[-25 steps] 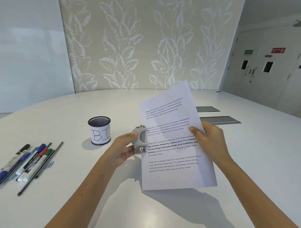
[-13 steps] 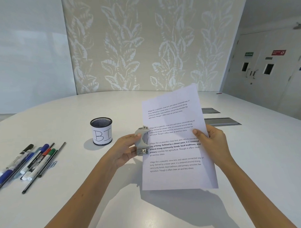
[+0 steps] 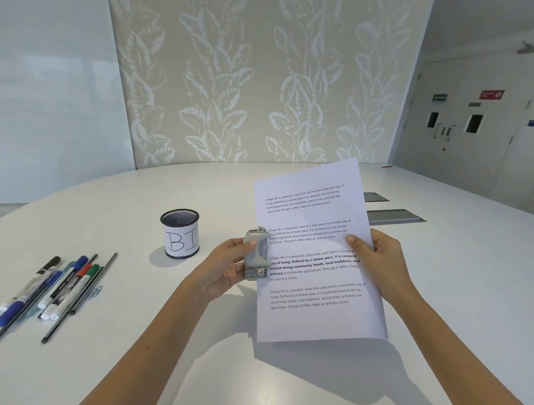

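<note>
A white printed sheet of paper (image 3: pixel 317 279) is held up above the white table (image 3: pixel 143 343). My right hand (image 3: pixel 379 259) pinches its right edge, thumb on the front. My left hand (image 3: pixel 228 264) grips a small grey metal hole punch (image 3: pixel 257 254), which sits on the sheet's left edge at mid height. The paper's left margin goes into the punch's slot.
A black mesh pen cup (image 3: pixel 180 234) labelled "BI" stands left of my hands. Several markers and pens (image 3: pixel 51 291) and a blue paper clip (image 3: pixel 96 291) lie at the far left. Two grey cable hatches (image 3: pixel 393 216) sit behind the paper.
The view has shifted slightly. Paper and punch stay together in my hands; the sheet stands a little more upright than a second ago.
</note>
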The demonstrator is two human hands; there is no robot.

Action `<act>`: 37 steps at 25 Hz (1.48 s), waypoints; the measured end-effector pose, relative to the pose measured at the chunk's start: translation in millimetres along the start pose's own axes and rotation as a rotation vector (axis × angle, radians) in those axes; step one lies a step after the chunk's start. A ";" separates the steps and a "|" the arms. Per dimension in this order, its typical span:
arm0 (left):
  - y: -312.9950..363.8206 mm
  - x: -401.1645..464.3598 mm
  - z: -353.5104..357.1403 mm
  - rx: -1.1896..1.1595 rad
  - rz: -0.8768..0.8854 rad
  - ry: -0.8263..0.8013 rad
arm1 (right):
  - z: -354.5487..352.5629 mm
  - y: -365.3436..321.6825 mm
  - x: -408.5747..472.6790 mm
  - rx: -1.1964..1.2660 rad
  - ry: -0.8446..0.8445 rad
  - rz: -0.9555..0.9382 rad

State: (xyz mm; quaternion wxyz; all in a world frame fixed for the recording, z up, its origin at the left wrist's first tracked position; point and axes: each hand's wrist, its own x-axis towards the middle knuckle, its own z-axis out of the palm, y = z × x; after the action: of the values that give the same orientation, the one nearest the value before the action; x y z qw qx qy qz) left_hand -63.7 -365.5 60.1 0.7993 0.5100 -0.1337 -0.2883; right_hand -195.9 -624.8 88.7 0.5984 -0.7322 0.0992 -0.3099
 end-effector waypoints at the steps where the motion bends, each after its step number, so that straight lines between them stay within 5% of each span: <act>1: -0.3 0.3 0.0 0.001 -0.001 0.004 | 0.3 1.3 -0.2 0.001 -0.003 0.002; 20: -8.4 25.4 6.6 0.244 -0.105 0.286 | 5.9 30.6 11.5 0.005 -0.031 0.135; 31: 3.6 21.8 4.5 0.171 -0.114 0.168 | 4.8 34.6 18.6 0.007 -0.035 0.128; 37: 9.1 15.4 -3.4 0.078 -0.065 0.256 | -14.5 36.7 26.0 0.085 -0.021 0.175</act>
State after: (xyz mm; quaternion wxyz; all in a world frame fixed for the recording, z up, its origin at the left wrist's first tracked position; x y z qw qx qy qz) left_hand -46.7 -369.4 65.5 0.7796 0.5773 -0.0252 -0.2415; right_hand -175.4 -659.8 64.3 0.6548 -0.6977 0.1435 -0.2527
